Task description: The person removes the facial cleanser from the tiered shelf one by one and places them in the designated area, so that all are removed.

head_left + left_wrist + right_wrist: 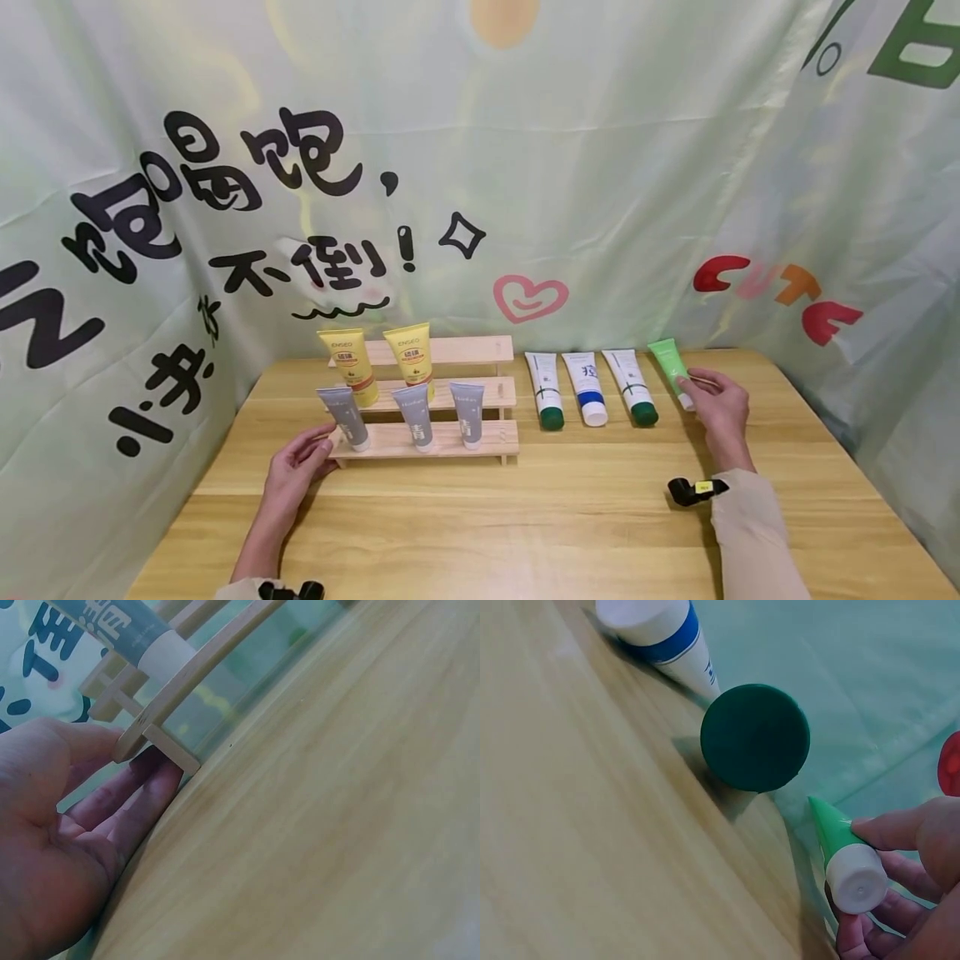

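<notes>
In the head view, my right hand (722, 407) pinches a small green squeeze tube (667, 361) near its white cap (857, 879), thumb on one side and fingers on the other. My left hand (295, 467) holds the left end of a three-tier wooden display rack (457, 450), with the thumb at the front shelf's end and the fingers by its leg (172, 750). Three grey tubes (470, 417) stand cap down on the front shelf, the leftmost tilted. Behind them two yellow tubes (349, 367) stand on the middle shelf.
Right of the rack, three white tubes lie in a row on the wooden table (585, 517): one with a green cap (551, 418), one with a blue band (590, 398), another with a green cap (643, 414). A printed cloth (637, 167) hangs behind and at the sides.
</notes>
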`<state>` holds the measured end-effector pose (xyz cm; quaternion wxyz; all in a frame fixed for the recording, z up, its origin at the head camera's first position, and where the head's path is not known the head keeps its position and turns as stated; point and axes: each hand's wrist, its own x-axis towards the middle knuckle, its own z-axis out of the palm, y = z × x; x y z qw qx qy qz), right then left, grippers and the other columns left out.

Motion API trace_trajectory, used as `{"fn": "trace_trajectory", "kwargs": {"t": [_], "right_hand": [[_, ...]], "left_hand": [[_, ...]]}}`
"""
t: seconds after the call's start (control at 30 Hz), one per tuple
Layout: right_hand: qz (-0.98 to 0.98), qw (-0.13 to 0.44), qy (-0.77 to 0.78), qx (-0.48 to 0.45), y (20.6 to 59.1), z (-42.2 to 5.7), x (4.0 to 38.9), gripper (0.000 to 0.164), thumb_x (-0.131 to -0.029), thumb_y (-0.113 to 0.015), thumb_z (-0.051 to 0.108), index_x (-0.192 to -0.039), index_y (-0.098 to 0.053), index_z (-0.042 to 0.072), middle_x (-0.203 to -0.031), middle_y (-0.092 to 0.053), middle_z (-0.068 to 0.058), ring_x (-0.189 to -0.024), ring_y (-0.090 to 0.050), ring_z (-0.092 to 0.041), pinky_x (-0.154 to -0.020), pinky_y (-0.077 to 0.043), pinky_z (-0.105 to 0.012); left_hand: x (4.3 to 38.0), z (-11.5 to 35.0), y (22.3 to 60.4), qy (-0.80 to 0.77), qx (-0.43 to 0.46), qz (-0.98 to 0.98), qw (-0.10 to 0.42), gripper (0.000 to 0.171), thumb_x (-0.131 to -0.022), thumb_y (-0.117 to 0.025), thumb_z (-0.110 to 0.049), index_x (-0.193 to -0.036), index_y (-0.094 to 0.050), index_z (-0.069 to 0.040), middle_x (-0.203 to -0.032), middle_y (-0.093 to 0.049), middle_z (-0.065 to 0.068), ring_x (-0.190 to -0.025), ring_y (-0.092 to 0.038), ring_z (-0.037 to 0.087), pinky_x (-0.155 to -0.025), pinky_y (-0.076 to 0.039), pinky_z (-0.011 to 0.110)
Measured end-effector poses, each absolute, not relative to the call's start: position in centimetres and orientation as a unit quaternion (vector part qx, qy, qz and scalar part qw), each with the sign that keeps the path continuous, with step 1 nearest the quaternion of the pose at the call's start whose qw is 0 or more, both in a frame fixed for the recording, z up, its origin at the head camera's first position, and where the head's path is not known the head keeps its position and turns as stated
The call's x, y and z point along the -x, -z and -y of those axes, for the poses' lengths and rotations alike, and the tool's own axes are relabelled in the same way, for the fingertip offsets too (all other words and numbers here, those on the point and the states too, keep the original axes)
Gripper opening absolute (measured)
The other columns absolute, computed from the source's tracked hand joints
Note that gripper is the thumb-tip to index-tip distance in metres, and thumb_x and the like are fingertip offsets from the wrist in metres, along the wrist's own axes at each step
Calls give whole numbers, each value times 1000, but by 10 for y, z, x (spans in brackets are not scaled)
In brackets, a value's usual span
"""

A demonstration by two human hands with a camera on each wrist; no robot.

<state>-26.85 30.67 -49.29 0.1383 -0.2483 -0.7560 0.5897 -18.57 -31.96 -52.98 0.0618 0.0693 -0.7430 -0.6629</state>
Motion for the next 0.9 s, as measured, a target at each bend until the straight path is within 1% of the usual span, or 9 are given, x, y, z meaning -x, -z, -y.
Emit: {"fn": "trace_trajectory", "kwargs": {"t": [0.1,0.23,0.33,0.4,0.47,0.53,0.7,0.8,0.9], "right_hand": [[775,138,-567,242,493,-307,269,50,-94,-76,26,-135,-63,0,-94,-64,11,-82,-55,5,-62,-50,-11],[815,135,-515,229,495,-307,267,47,-96,-75,26,-132,-65,0,-114,-70,-15,-78,-53,5,-58,-50,-14],[839,135,-480,218,497,-307,267,44,-96,-74,26,-130,-66,-2,-124,-67,-26,-82,-60,-6,-56,-49,-14],[851,134,-461,212,497,-307,267,44,-97,-72,27,-130,-66,-2,-125,-66,-27,-91,-65,-18,-57,-48,-14],[860,135,-447,203,498,-306,267,44,-98,-70,29,-130,-66,-2,-125,-66,-28,-101,-65,-30,-60,-47,-16],[868,134,-438,195,497,-306,267,45,-100,-67,30,-130,-65,-3,-124,-66,-28,-106,-62,-36,-65,-47,-20],[876,121,-427,186,495,-304,265,44,-100,-63,28,-130,-65,-5,-123,-65,-28,-105,-59,-37,-73,-45,-33],[877,113,-429,186,494,-304,264,45,-100,-61,27,-130,-64,-6,-123,-64,-28,-105,-58,-37,-74,-45,-34],[875,114,-431,188,494,-304,263,46,-100,-62,29,-131,-64,-5,-124,-64,-28,-105,-58,-36,-73,-45,-31]], "left_hand": [[185,320,530,663,-69,743,64,49,-103,-65,-23,-142,-54,5,-111,-69,-11,-97,-68,6,-84,-62,27],[185,319,530,663,-66,743,66,48,-103,-65,-23,-141,-54,5,-114,-68,-8,-98,-67,7,-84,-62,28],[186,318,530,659,-70,746,65,47,-104,-64,-23,-141,-55,4,-117,-67,-5,-99,-67,7,-85,-62,28],[186,317,529,657,-73,748,63,46,-104,-64,-23,-141,-55,3,-117,-67,-5,-100,-67,6,-85,-62,28],[186,317,529,656,-79,748,63,45,-104,-63,-22,-142,-55,2,-116,-67,-6,-100,-66,6,-86,-62,28],[186,317,528,657,-83,747,62,45,-105,-63,-22,-142,-55,2,-116,-67,-9,-100,-66,6,-87,-61,28],[185,317,527,656,-88,747,61,44,-105,-62,-21,-142,-55,1,-116,-66,-10,-101,-66,6,-87,-61,28],[184,317,527,655,-87,748,61,44,-105,-62,-22,-142,-55,1,-118,-66,-8,-101,-66,6,-87,-61,28],[185,317,527,657,-86,747,60,44,-104,-63,-22,-142,-56,1,-120,-66,-3,-101,-66,7,-87,-61,28]]}}
